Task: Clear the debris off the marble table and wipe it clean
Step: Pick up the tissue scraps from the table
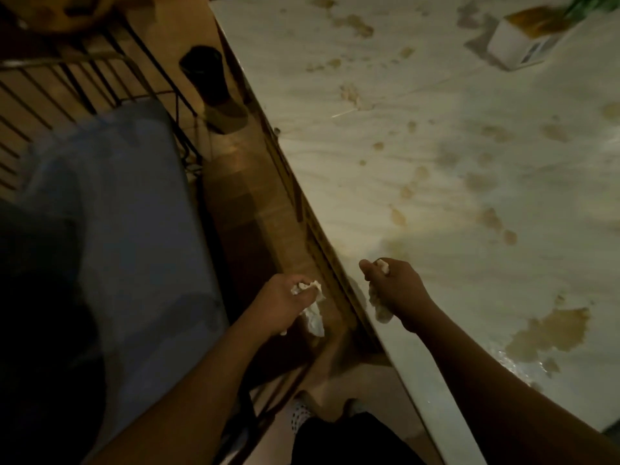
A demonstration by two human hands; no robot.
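Note:
The marble table [385, 156] fills the right side, speckled with several brown stains and a larger brown puddle [550, 333] near its front edge. My right hand [399, 290] rests at the table's left edge and grips a crumpled white tissue [380, 305]. My left hand [285, 305] hangs beside the table, over the wooden floor, and holds another crumpled white tissue [313, 317].
A white box [518, 50] with an orange-brown top lies on the table's far right, beside green leaves. Left of the table stands a chair with a blue cushion [134, 229] and black metal bars. A dark table leg [208, 78] rises from the wooden floor.

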